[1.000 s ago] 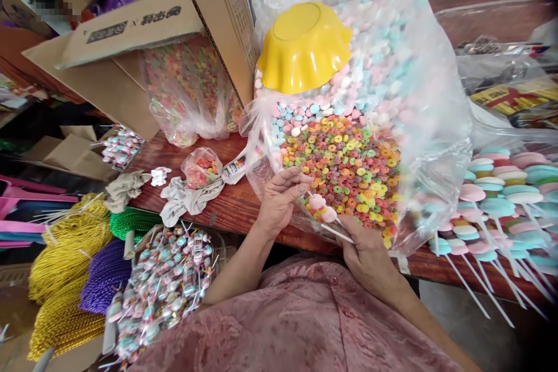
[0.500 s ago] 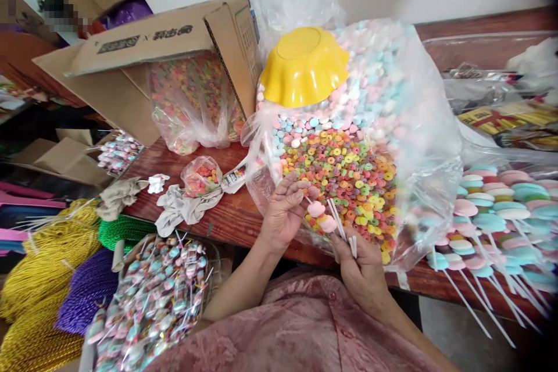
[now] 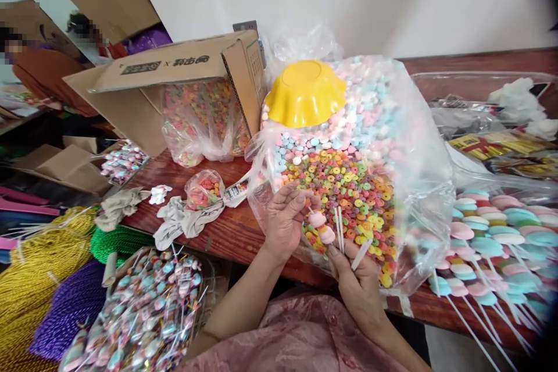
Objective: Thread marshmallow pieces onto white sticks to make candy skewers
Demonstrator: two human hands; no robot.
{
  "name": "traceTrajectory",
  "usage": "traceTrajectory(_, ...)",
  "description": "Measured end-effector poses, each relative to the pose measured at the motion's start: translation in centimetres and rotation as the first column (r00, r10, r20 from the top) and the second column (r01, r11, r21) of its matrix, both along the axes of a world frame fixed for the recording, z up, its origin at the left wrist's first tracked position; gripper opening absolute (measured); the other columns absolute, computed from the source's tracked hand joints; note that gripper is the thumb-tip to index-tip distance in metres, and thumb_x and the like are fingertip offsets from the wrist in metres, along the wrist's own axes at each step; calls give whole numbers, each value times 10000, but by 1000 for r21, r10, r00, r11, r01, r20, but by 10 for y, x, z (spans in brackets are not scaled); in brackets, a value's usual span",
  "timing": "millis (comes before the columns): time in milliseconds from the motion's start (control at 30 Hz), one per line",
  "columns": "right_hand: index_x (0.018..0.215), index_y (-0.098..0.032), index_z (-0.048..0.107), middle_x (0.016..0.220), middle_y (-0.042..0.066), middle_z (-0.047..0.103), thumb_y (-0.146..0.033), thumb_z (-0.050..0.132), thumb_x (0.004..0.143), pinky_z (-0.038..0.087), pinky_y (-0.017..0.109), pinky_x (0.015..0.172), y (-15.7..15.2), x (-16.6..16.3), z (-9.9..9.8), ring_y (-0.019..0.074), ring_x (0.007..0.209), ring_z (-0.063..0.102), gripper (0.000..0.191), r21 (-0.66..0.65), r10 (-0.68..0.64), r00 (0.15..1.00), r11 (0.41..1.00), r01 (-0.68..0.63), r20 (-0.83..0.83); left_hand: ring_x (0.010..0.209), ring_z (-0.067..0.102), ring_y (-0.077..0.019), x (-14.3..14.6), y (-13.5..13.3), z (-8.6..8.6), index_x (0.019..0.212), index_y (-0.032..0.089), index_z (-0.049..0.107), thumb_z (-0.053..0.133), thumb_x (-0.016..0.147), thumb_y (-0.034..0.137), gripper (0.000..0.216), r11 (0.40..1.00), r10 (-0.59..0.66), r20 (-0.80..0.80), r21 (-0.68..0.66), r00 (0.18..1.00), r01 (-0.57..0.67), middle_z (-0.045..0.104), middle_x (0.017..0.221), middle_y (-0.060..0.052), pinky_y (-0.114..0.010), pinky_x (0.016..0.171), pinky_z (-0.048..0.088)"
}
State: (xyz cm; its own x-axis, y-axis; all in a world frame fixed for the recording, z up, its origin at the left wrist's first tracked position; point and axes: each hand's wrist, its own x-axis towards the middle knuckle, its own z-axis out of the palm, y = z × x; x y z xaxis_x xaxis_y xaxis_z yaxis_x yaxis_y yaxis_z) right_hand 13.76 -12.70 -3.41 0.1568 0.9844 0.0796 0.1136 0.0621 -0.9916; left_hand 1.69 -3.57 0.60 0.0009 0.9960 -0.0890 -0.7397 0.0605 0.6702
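Observation:
My right hand [image 3: 355,279] grips several thin white sticks [image 3: 339,224], one of them carrying two pink candies [image 3: 321,226]. My left hand [image 3: 285,218] is pinched at the tip of that candy stick, fingers pressed together. Both hands work at the front edge of a large clear bag [image 3: 418,145] filled with coloured ring candies [image 3: 349,186] and pastel round candies. An upturned yellow bowl [image 3: 305,93] rests on the candy heap in the bag.
Finished pastel lollipops on sticks [image 3: 488,232] lie at the right on the wooden table [image 3: 226,226]. A cardboard box [image 3: 174,75] with a candy bag stands behind left. A basket of wrapped lollipops [image 3: 143,308] and cord bundles [image 3: 65,279] sit lower left. Rags and a small candy bag [image 3: 203,189] lie nearby.
The sticks in my right hand have swung from lying sideways to pointing up. The camera has tilted upward, so everything sits lower in view. My left hand stays pinched at the candy stick.

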Motion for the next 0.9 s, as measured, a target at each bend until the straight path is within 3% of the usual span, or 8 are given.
traceTrajectory(133,797,-186,616,590,-44,394,-455,529,976,292,237,472,-3,0,-5,112,518,347,334,-4,45,999,999,-45,21,739,738,-185,2,3,-2,886,187,727,892,643,302,316,995,-96,-4,-39,995,95,772,838,-16,-375,794,593)
traceTrajectory(233,765,-187,587,588,-46,387,-463,544,965,277,242,475,-3,0,-6,110,520,335,344,-16,3,1000,1000,-3,2,802,748,-218,5,3,-4,824,163,735,881,648,320,277,992,-118,1,-42,993,118,775,843,-45,-384,825,586)
traceTrajectory(467,865,-185,615,613,-53,362,-453,533,981,269,248,491,0,-2,-4,111,533,310,303,-47,30,998,998,-33,-60,700,737,-193,10,0,0,799,183,727,900,603,297,285,999,-34,-12,-34,999,34,772,839,-18,-324,674,578)
traceTrajectory(667,783,-194,593,609,-49,360,-462,534,985,265,246,490,2,-2,-3,109,533,296,342,-7,33,999,999,-34,-29,669,723,-180,12,2,2,774,173,719,858,678,432,310,999,-37,-71,6,997,37,756,805,-38,-310,639,567)
traceTrajectory(900,831,-181,646,648,-33,414,-456,549,982,296,245,519,5,-3,-7,111,569,331,328,-30,39,998,999,-40,-56,527,628,-100,14,6,5,706,163,703,864,616,293,225,999,-17,-45,-36,999,16,705,684,12,-237,545,509)
